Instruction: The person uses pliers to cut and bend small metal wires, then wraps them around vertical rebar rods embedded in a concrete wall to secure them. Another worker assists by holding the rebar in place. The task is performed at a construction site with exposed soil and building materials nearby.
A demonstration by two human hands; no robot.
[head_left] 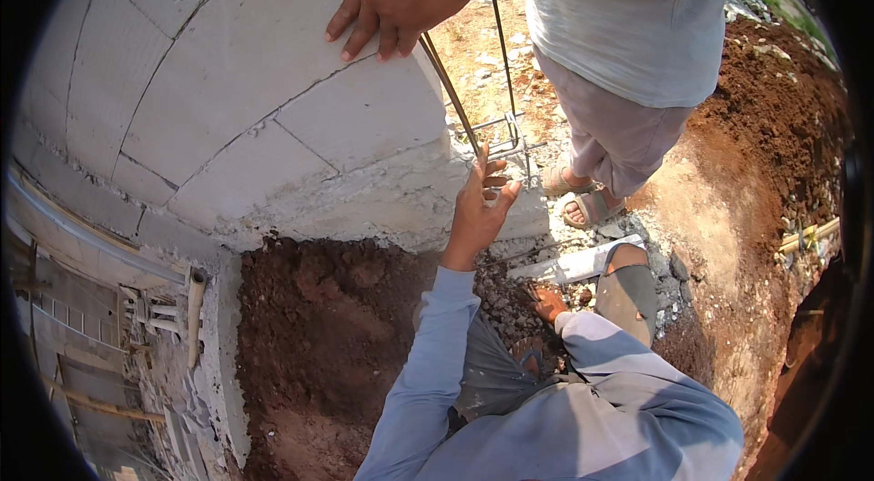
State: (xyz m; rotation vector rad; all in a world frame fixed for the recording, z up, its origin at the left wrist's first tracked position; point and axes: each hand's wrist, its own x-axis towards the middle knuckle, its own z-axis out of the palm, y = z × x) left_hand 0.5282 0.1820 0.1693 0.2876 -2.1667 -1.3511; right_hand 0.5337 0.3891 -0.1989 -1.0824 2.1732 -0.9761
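My left hand (479, 212) is raised beside the end of the block wall (364, 117), palm up, with its fingers apart and slightly curled. Its index fingertip is at the lower part of an upright steel bar (452, 99), and I see nothing held in it. Down by the gravel, my right hand (549, 303) reaches low next to a whitish flat strip (583, 263). Its fingers are dark and partly hidden, so what they touch or hold is unclear. Square wire stirrups (510, 131) join the steel bars just past my left hand.
A co-worker (628, 35) stands close in front, one hand (393, 8) pressed on the wall face. Dug soil (337, 344) lies below the wall. Pipes (195, 317) stick out at the left. A mound of reddish earth (765, 108) rises at the right.
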